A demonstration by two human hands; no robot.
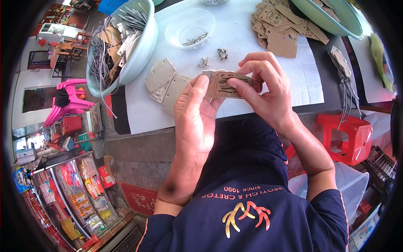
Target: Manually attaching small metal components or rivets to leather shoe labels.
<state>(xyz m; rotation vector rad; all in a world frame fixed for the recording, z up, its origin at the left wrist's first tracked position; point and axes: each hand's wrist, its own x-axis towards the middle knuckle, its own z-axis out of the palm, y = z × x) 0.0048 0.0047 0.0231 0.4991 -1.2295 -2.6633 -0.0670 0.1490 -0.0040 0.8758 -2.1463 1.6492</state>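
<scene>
We hold a small stack of cardboard tags [224,85] between both hands: left hand [195,117] closed on its left end, thumb on top; right hand [264,86] pinching the right end, long axis running across between them. Just beyond the fingers lie loose metal eyelets [204,62] on the bench [235,33], with a clear bowl [189,27] farther off.

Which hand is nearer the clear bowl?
Left. The left hand is below the clear bowl, slightly nearer; the right hand is farther off to its lower right.
</scene>
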